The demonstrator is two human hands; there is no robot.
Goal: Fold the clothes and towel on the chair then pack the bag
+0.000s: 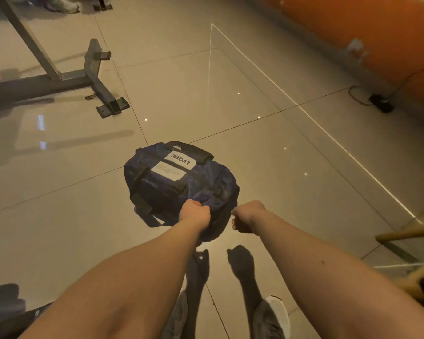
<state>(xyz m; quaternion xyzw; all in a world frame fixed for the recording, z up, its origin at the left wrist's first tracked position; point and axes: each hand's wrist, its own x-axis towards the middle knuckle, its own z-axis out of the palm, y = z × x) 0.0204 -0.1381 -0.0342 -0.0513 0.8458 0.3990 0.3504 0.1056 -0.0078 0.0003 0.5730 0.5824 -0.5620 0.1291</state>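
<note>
A navy duffel bag [179,182] with a white label and a black handle on top is held up above the tiled floor in the middle of the view. My left hand [195,214] grips the fabric at the bag's near end. Beside that same end, just to the right, my right hand [246,217] has its fingers curled; what they pinch, if anything, is hidden. No clothes or towel show in the view.
A grey metal equipment frame [93,77] stands on the floor at the back left. An orange wall [352,33] runs along the right, with a black cable and plug [381,102] at its foot. A wooden chair part [409,232] juts in at the right edge. My shoes [271,316] are below.
</note>
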